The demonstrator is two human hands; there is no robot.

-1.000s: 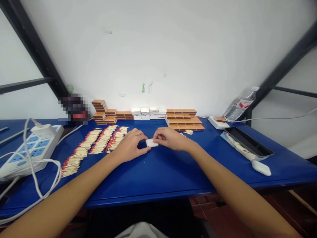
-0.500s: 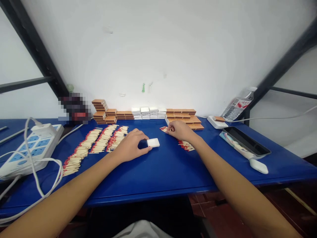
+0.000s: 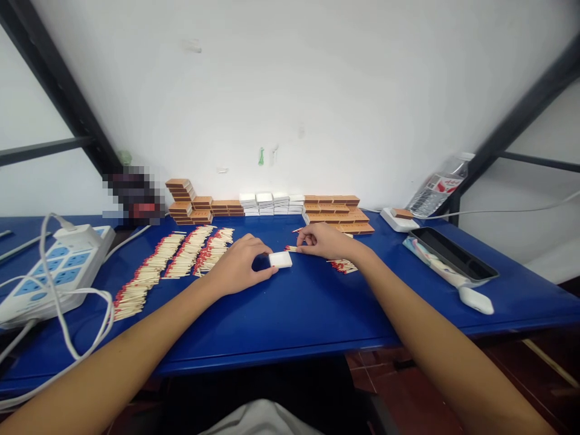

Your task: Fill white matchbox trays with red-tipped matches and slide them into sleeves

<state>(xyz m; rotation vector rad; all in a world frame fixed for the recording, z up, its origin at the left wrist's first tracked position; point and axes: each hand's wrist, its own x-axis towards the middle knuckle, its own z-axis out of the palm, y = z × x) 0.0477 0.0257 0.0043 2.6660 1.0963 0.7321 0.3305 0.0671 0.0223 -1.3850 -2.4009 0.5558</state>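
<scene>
My left hand (image 3: 240, 263) rests on the blue table (image 3: 281, 308), fingers curled around the left end of a small white matchbox tray (image 3: 280, 259). My right hand (image 3: 324, 240) is just right of the tray, pinching a few red-tipped matches (image 3: 292, 248) whose heads point toward it. A small loose pile of matches (image 3: 343, 265) lies under my right wrist. Rows of matches (image 3: 181, 257) spread out to the left of my left hand.
Stacks of brown matchbox sleeves (image 3: 338, 212) and white trays (image 3: 267, 203) line the wall. A power strip (image 3: 54, 269) with white cables sits at left. At right lie a dark phone (image 3: 453, 254), a white mouse (image 3: 475, 299) and a tilted water bottle (image 3: 437, 187).
My right hand left the tray, reached back to the loose matches near the brown stacks, and has come back toward the tray with a few matches pinched. My left hand stayed on the tray.
</scene>
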